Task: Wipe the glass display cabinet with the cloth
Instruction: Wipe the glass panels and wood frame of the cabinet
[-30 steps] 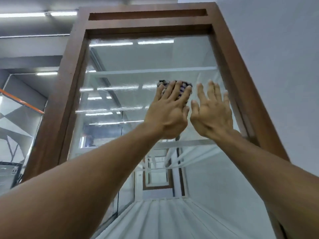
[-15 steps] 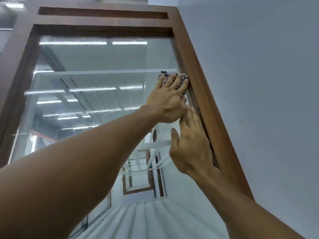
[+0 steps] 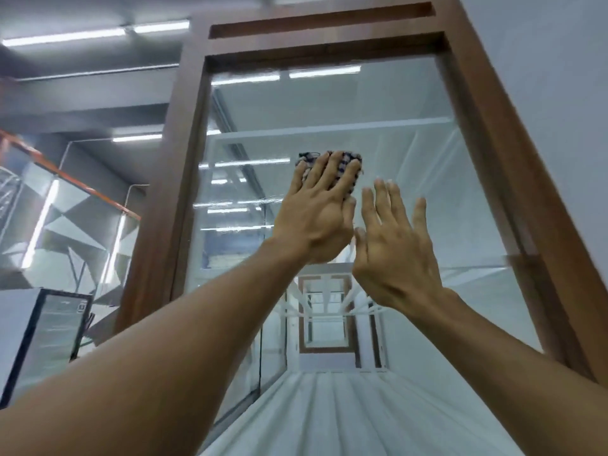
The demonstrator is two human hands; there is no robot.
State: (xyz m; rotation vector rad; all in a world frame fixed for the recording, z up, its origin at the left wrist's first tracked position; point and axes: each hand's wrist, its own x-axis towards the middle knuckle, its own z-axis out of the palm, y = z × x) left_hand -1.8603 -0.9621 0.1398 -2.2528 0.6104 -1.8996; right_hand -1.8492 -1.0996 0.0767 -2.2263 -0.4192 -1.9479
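- Overhead strip lights [image 3: 65, 36] ran across a grey ceiling, and the tall glass display cabinet [image 3: 487, 133] stood hard against a pale wall [image 3: 559, 60] on its right side.
- Left hand [image 3: 316, 215] was flat on the front pane, fingers [image 3: 324, 172] spread narrow over the checked cloth [image 3: 348, 158], pinning it to the glass in the upper middle of the pane, just under the top shelf line.
- Right hand [image 3: 394, 245] was open and empty, fingers wide, just beside the left; whether the palm touched the glass, I couldn't tell.
- Risk, as I judged it: a bare palm on the pane would leave fresh prints on glass that was being cleaned.
- Another one: the cloth was only pressed, not gripped, so a fast stroke could let it slip out and drop.
- Reaching that high, pushing hard might rock the cabinet or strain the pane.
- Glass was throwing heavy reflections, so streaks were hard to read; brown wooden frame, white shelves inside, another glass case [image 3: 49, 327] off at lower left.
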